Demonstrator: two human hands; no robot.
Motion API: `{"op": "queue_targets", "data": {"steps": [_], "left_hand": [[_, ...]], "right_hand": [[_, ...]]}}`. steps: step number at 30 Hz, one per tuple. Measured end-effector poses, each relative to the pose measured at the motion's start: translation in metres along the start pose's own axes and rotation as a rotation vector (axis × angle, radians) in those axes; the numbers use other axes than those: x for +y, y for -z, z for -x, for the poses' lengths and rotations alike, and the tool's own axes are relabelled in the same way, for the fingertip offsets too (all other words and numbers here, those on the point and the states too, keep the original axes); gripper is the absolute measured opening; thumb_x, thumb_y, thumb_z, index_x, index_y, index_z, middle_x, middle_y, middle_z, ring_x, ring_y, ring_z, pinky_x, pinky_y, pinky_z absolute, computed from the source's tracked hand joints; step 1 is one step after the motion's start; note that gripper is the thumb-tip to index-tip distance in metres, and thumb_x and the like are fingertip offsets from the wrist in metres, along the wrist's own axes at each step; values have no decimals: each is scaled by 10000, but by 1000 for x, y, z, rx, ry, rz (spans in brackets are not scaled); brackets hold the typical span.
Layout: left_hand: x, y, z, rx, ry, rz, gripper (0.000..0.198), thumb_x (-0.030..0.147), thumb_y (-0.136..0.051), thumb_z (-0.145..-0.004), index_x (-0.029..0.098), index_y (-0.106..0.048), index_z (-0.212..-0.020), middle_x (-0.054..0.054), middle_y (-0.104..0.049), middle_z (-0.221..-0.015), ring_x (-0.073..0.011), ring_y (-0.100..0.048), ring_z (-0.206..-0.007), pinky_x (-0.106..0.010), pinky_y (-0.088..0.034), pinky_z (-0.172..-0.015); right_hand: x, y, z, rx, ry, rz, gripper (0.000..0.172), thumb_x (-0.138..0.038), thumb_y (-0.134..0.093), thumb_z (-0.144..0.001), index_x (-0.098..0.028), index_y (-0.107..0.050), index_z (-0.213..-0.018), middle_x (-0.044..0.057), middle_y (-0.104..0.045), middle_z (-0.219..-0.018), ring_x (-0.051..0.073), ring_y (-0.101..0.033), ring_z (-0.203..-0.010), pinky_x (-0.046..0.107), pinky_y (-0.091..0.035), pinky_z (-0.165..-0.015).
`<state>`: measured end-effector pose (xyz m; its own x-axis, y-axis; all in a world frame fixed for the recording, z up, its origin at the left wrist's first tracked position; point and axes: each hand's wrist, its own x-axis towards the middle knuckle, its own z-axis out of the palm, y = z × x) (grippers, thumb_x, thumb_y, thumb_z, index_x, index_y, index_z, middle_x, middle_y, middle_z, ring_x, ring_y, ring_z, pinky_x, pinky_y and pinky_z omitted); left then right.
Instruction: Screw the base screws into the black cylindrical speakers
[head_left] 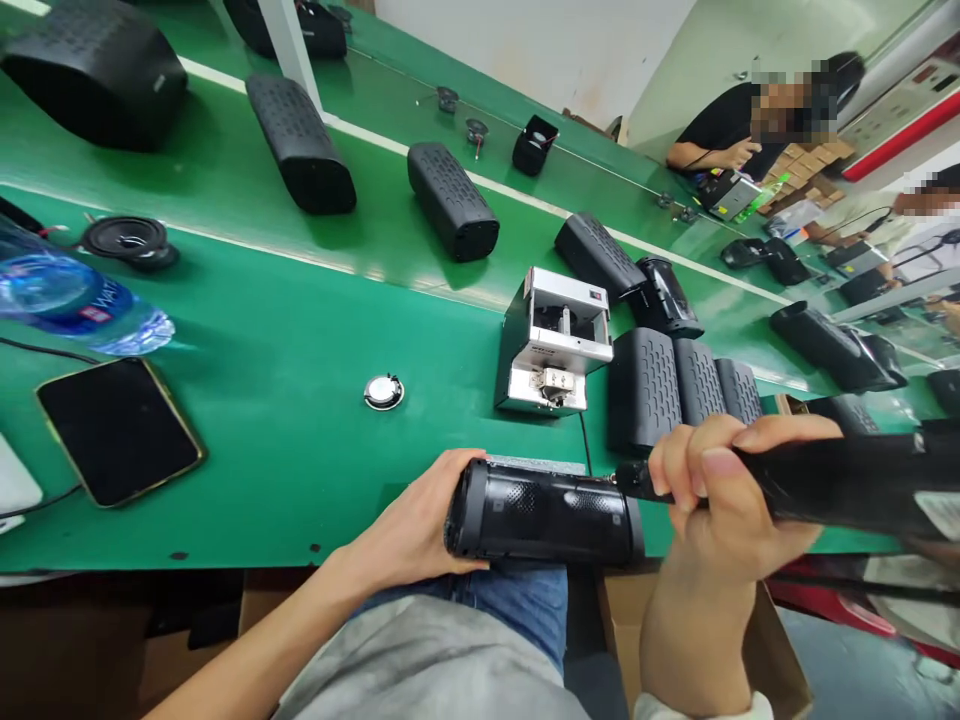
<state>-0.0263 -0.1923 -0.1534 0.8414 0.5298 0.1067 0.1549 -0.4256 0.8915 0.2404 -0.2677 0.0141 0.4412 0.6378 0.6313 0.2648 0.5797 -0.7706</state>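
Observation:
My left hand [424, 515] is wrapped round the left end of a glossy black speaker housing [555, 515] at the table's front edge. In my right hand [724, 490] is a black electric screwdriver [840, 475], held nearly level with its bit pointing left. The bit's tip reaches the upper right part of the housing; whether it sits on a screw I cannot make out. Just behind the housing stands a silver-and-black screw feeder [555, 345]. A small round speaker driver [384, 391] lies on the green tabletop [300, 430] to its left.
Several black speaker shells [645, 390] stand right of the feeder, and more lie along the green conveyor belt [375, 130]. A phone [120, 430], a water bottle [82, 300] and a larger speaker driver [129, 240] occupy the left. Across the belt, a co-worker [720, 130] sits at another station.

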Motion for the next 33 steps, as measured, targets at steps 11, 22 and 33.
{"op": "queue_targets", "data": {"steps": [11,22,33], "left_hand": [[1,2,-2,5,-61,-33,1130,338,-1064,-768,278,-361,-1651,-197,-574,-1648,-441,-632,-1535,-638,-572,-1279],[0,1,-2,20,-64,-33,1148,344,-1068,-770,288,-358,-1670,-196,-575,-1660,-443,-628,-1546,-646,-569,-1285],[1,5,-4,-12,-41,-70,1038,429,-997,-854,284,-347,-1650,-180,-556,-1648,-432,-617,-1545,-630,-545,-1307]], "right_hand": [[-20,-23,-67,317,293,5,261,-140,-705,-744,-263,-664,-970,-131,-398,-555,87,-333,-383,229,-270,-341],[36,-50,-83,206,141,270,619,-830,-863,-902,-336,-508,-1018,-98,-404,-597,95,-356,-446,343,-358,-410],[-31,6,-54,374,164,181,231,-195,-644,-769,-229,-586,-990,-132,-372,-580,62,-323,-414,254,-268,-379]]}}
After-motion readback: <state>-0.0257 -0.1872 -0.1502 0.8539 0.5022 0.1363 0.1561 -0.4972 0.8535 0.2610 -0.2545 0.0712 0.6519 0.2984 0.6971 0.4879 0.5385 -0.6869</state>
